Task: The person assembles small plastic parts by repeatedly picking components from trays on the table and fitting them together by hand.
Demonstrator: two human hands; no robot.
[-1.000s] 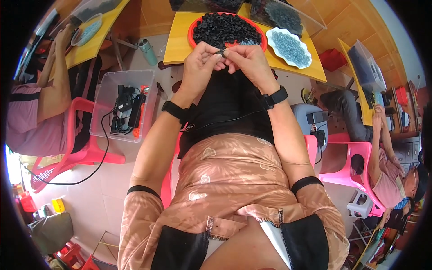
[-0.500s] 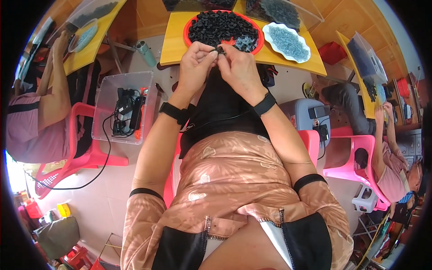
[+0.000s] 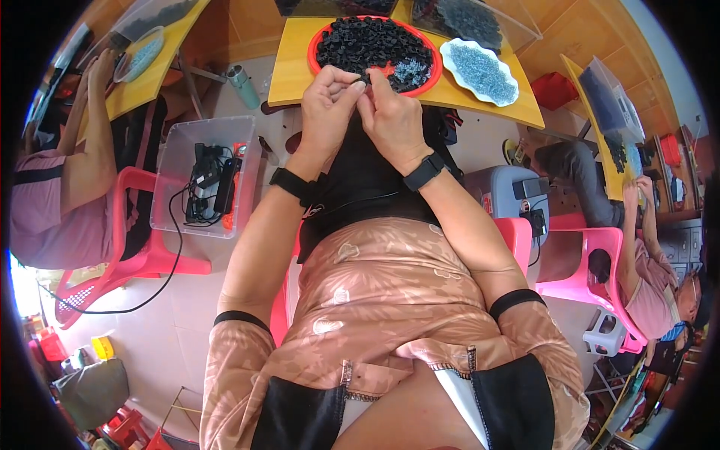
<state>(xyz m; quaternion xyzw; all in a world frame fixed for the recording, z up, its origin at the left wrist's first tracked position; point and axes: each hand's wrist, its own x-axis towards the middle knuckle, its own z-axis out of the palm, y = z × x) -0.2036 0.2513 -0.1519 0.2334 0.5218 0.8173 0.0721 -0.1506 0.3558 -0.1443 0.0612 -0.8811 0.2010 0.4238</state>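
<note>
My left hand (image 3: 328,103) and my right hand (image 3: 394,120) meet at the near rim of a round red tray (image 3: 312,54). Both are closed, fingertips pinched together around a small black part (image 3: 365,77), mostly hidden by the fingers. Small black pieces (image 3: 367,43) are heaped in the tray. A small pile of clear, bluish pieces (image 3: 411,72) lies at its right side, beside a bare red patch. To the right of the tray, a white scalloped dish (image 3: 511,96) holds many small clear-blue pieces (image 3: 480,71).
The yellow table (image 3: 289,84) carries the tray and dish, with clear bins (image 3: 472,22) behind. A clear box (image 3: 169,176) of cables stands on the floor at left. A grey-blue case (image 3: 491,199) is at right. Co-workers sit at tables on both sides.
My right hand has moved slightly left, its wrist turning inward, and the fingertips of both hands are closer together. Both hands stay at the tray's near rim.
</note>
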